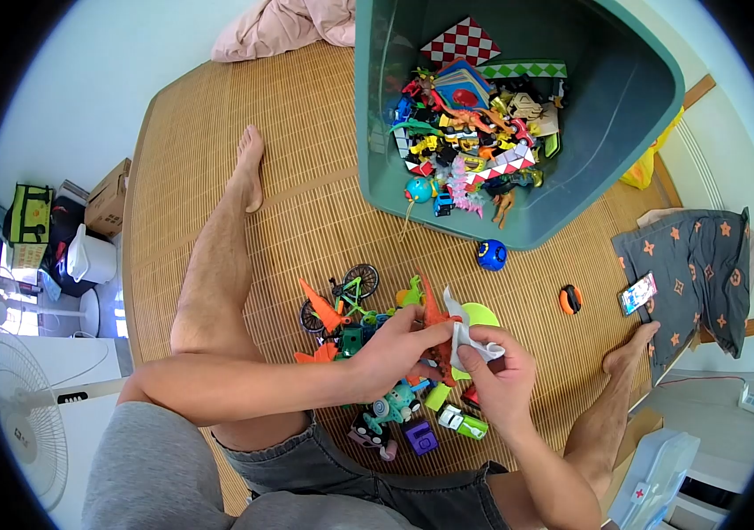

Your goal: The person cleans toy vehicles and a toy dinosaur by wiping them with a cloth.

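Note:
My left hand [399, 347] is closed around an orange-red toy dinosaur [434, 305], which points away from me. Pinched in my right hand [499, 375] is a white wipe [463, 337], pressed against the dinosaur's side. Beneath and around both hands lie several toys: a small green bicycle [359, 284], an orange toy piece [322, 306], a green and white toy car [463, 422], a purple block [420, 437] and a teal toy [393, 404]. A yellow-green disc [481, 316] shows partly behind the wipe.
A large green bin [518, 231] full of mixed toys stands ahead on the bamboo mat [306, 185]. Close to it sits a blue ball [491, 254]. To the right are an orange and black ring [570, 299], a phone [638, 293] and a dark patterned cloth [695, 265].

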A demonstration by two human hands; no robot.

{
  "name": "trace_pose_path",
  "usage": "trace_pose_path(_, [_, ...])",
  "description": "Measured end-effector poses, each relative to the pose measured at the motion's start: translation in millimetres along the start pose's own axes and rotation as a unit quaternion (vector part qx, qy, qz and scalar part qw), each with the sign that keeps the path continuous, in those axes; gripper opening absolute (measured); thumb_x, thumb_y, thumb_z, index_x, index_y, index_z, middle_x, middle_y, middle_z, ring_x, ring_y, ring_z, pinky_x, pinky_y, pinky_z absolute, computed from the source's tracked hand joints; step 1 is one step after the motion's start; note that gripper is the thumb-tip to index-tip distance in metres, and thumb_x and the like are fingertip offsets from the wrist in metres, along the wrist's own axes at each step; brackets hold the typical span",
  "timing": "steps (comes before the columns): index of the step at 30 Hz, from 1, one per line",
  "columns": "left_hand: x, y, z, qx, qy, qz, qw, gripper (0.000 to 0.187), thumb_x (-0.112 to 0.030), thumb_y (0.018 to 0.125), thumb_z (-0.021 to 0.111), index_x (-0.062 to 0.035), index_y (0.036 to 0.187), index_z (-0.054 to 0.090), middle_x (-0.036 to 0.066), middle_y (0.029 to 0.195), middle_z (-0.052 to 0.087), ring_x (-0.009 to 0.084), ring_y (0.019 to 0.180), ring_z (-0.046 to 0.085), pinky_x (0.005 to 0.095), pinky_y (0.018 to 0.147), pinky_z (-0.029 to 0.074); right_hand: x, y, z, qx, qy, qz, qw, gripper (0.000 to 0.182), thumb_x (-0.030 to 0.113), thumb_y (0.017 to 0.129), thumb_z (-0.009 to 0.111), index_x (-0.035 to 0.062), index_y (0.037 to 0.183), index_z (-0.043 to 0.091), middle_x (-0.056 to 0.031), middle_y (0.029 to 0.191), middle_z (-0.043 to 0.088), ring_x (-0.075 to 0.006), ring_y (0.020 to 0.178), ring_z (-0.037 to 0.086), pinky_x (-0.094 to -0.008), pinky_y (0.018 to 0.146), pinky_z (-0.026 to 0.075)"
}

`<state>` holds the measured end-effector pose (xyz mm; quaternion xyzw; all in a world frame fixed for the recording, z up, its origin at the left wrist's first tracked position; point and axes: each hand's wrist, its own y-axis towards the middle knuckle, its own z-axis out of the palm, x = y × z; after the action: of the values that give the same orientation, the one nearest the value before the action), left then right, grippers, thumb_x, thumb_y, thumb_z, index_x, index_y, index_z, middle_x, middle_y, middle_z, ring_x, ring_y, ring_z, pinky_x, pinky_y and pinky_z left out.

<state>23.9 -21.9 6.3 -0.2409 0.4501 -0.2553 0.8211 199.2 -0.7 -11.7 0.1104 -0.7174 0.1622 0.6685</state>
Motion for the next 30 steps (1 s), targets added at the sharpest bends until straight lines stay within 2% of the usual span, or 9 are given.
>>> trace_pose_path(3, [1.2, 0.2, 0.5, -0.003, 0.010, 0.002, 1.000, 0.036, -0.029, 0.094, 0.055, -0.0034, 0.115, 0.042, 0.009, 0.103, 0.054, 0.0172, 0.092, 0.059, 0.0348, 0.073, 0.054, -1.6, -0.9, -0.2, -0.018, 0.033, 0.034, 0.999, 0.022, -0.002, 0.082, 0.067, -0.0013, 0.103, 0.062, -0.0053, 0.096, 0.064, -0.0094, 0.085, 0.060, -0.0227, 0.073, 0.050])
trace_pose_path(7, [-7.6, -4.6, 5.4, 0.004, 0.012, -0.009, 1.000, 0.039, -0.031, 0.094, 0.056, -0.0027, 0.118, 0.043, 0.008, 0.103, 0.055, 0.0155, 0.094, 0.058, 0.0341, 0.073, 0.054, -7.9, 0.1, -0.5, -0.043, 0.020, 0.012, 0.999, 0.021, 0.000, 0.083, 0.068, -0.0004, 0.103, 0.063, -0.0054, 0.093, 0.065, -0.0087, 0.083, 0.060, -0.0226, 0.072, 0.050])
trace_pose_path(10, [-5.2, -1.0, 2.7, 0.024, -0.003, 0.003, 1.000, 0.037, -0.029, 0.095, 0.053, -0.0017, 0.119, 0.044, 0.008, 0.101, 0.056, 0.0159, 0.096, 0.058, 0.0348, 0.078, 0.053, -12.8, 2.0, -5.7, -0.098, 0.103, 0.019, 0.990, 0.020, 0.002, 0.084, 0.067, -0.0006, 0.104, 0.062, -0.0069, 0.094, 0.065, -0.0100, 0.084, 0.061, -0.0240, 0.073, 0.051])
trace_pose_path(12, [-1.8, 1.8, -0.8, 0.028, -0.028, 0.003, 0.999, 0.035, -0.027, 0.096, 0.051, -0.0014, 0.119, 0.045, 0.007, 0.100, 0.056, 0.0168, 0.096, 0.058, 0.0352, 0.080, 0.052, -10.6, 7.3, -5.6, -0.175, 0.256, -0.012, 0.950, 0.021, 0.006, 0.086, 0.066, -0.0012, 0.105, 0.060, -0.0076, 0.095, 0.065, -0.0116, 0.084, 0.062, -0.0258, 0.075, 0.051])
trace_pose_path(13, [-0.9, 2.3, -1.8, 0.032, -0.051, 0.005, 0.998, 0.033, -0.025, 0.097, 0.050, -0.0010, 0.119, 0.046, 0.007, 0.099, 0.057, 0.0177, 0.096, 0.058, 0.0356, 0.082, 0.051, -16.0, 8.6, -7.5, -0.196, 0.258, -0.037, 0.945, 0.021, 0.007, 0.087, 0.065, -0.0019, 0.105, 0.058, -0.0079, 0.096, 0.065, -0.0125, 0.083, 0.062, -0.0267, 0.077, 0.051])
trace_pose_path(18, [0.4, 4.3, -2.1, 0.004, -0.089, 0.022, 0.996, 0.028, -0.020, 0.097, 0.047, -0.0013, 0.117, 0.047, 0.008, 0.097, 0.057, 0.0186, 0.090, 0.059, 0.0362, 0.080, 0.050, -9.7, 6.3, -3.5, -0.140, 0.182, 0.010, 0.973, 0.019, 0.006, 0.088, 0.065, -0.0014, 0.105, 0.060, -0.0072, 0.096, 0.065, -0.0112, 0.084, 0.062, -0.0256, 0.076, 0.051])
trace_pose_path(21, [-0.6, 3.2, -3.4, 0.021, -0.088, 0.034, 0.995, 0.027, -0.019, 0.097, 0.046, -0.0014, 0.118, 0.048, 0.008, 0.095, 0.056, 0.0180, 0.086, 0.058, 0.0356, 0.077, 0.050, -11.5, 3.2, 3.4, -0.045, 0.143, 0.050, 0.987, 0.022, 0.006, 0.087, 0.066, -0.0025, 0.106, 0.061, -0.0058, 0.095, 0.065, -0.0091, 0.082, 0.061, -0.0236, 0.074, 0.050])
trace_pose_path(26, [-1.0, 1.8, -1.9, 0.052, -0.070, 0.053, 0.995, 0.028, -0.019, 0.098, 0.044, -0.0017, 0.118, 0.048, 0.007, 0.092, 0.055, 0.0174, 0.085, 0.057, 0.0343, 0.073, 0.049, -14.4, 4.4, -1.7, -0.037, 0.132, 0.062, 0.989, 0.020, 0.006, 0.086, 0.067, -0.0020, 0.104, 0.062, -0.0056, 0.093, 0.066, -0.0095, 0.080, 0.061, -0.0233, 0.072, 0.050])
trace_pose_path(30, [0.4, 3.4, -3.3, 0.045, -0.025, 0.059, 0.997, 0.031, -0.020, 0.095, 0.052, -0.0017, 0.120, 0.047, 0.004, 0.095, 0.054, 0.0138, 0.085, 0.056, 0.0307, 0.074, 0.048, -7.7, 3.0, -0.7, -0.031, 0.118, 0.054, 0.991, 0.020, 0.004, 0.085, 0.068, -0.0015, 0.103, 0.062, -0.0060, 0.094, 0.065, -0.0105, 0.082, 0.062, -0.0240, 0.073, 0.051])
